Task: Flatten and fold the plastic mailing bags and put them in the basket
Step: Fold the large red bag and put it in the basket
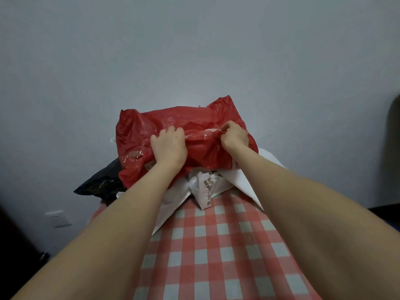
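Observation:
A crumpled red plastic mailing bag lies on top of a pile at the far end of the table. My left hand grips its front fold, fingers curled into the plastic. My right hand pinches the same fold further right. Under the red bag lie white mailing bags, one folded with a printed label. A black bag sticks out at the left of the pile. No basket is in view.
The table wears a red-and-white checked cloth that runs toward me between my forearms. A plain grey wall stands right behind the pile. A white wall switch is low on the left. Dark shapes sit at both side edges.

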{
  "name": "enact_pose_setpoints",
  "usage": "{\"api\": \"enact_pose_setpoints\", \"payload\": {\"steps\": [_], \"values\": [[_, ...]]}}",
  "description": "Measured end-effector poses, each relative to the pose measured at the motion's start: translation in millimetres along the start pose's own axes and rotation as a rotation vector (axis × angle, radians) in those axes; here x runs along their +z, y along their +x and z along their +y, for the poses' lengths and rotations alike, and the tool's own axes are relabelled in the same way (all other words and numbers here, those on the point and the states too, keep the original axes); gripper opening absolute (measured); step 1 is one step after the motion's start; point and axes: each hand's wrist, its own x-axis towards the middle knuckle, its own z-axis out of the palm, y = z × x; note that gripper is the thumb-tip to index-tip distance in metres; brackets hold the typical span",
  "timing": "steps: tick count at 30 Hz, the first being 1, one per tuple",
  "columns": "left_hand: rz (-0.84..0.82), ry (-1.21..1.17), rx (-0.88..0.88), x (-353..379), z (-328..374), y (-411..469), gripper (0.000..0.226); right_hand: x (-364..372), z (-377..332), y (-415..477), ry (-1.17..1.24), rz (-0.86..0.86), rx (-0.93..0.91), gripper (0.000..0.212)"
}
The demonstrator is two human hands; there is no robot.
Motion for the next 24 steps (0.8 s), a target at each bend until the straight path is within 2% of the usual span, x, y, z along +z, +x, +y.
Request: {"api": "enact_pose_setpoints", "payload": {"steps": [4,9,19,24], "values": [[0.203,-0.070,0.003,-7,-7,8,0.022,-3,-16,6,0.102,0.102,-0.057,0.030],[0.325,-0.097,0.003,-36,-6,10,0.020,-24,-32,-7,0.209,0.186,-0.105,0.024],[0.258,-0.216,0.119,-76,28,-45,0.020,-95,-12,-74,-0.016,0.283,-0.028,0.029],[0.212,-0.319,0.116,-96,50,-92,0.018,-132,5,-124,-0.127,0.308,0.017,0.028]]}}
